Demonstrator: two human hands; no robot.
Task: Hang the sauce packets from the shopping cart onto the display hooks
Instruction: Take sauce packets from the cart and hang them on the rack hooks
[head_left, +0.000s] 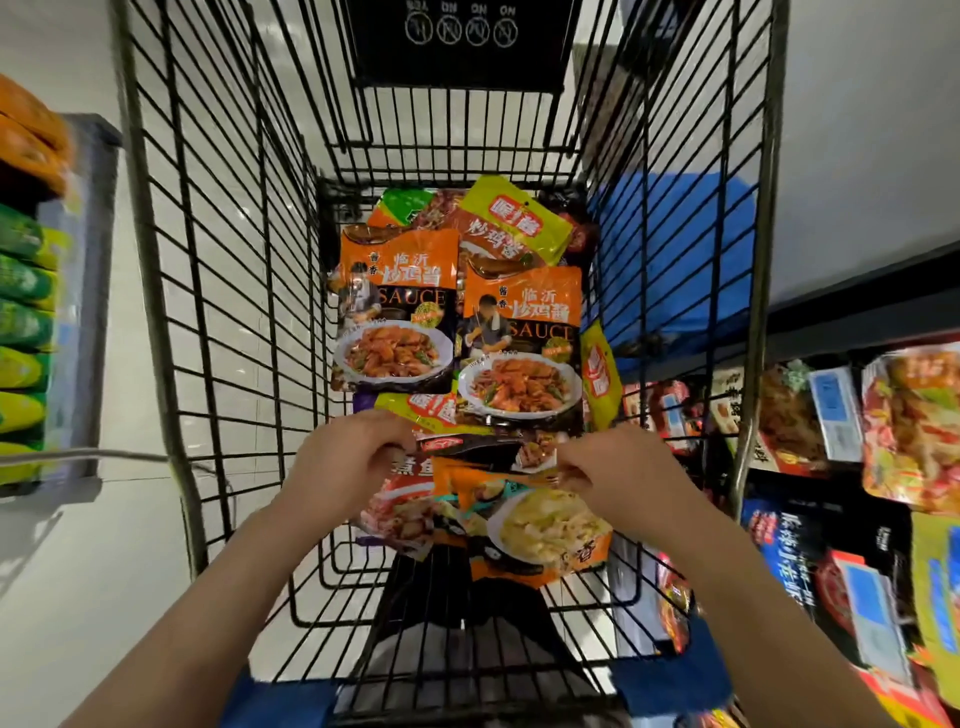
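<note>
**Lifting a loose bunch of packets out of the cart**

Gripping several sauce packets (498, 504) at once, both hands work low over the near end of the shopping cart (218, 312). The left hand (348, 457) has its fingers curled over the top edge of a reddish packet, and the right hand (618, 467) pinches the top of an orange packet showing a pale dish. The bunch overlaps unevenly and hangs below the fingers, just above the cart's wire floor.

The likely trouble is a slip: the film looks smooth, and with only the top edges held a lower packet could slide free and drop back among the others, or catch a corner on the wire bars on the way up. Holding so many may also make it awkward to free one hang hole for a hook.

More packets (457, 312) lie flat in the far half of the cart. Right of the cart a display (852, 441) carries hanging packets; on the left a rack (31, 322) holds green and orange packs. A pale floor (78, 571) lies beneath.
</note>
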